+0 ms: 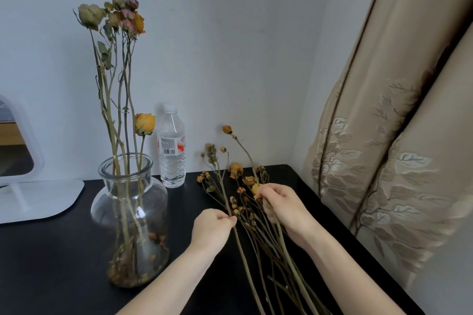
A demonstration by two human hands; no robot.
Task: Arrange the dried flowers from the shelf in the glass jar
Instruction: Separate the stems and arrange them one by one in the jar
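— Where are the dried flowers?
— A loose bundle [236,170] lies on the black surface [64,263] just right of the glass jar [129,212], heads toward the wall. The jar already holds several tall stems [120,110].
— And the hands?
— The left grip [212,227] pinches one long stem [242,253] of the bundle. The right grip [284,210] is curled round other stems by a yellow bloom.
— Around them?
— A water bottle [172,146] stands behind. There's a white mirror [15,161] at left and a beige curtain [384,135] at right.
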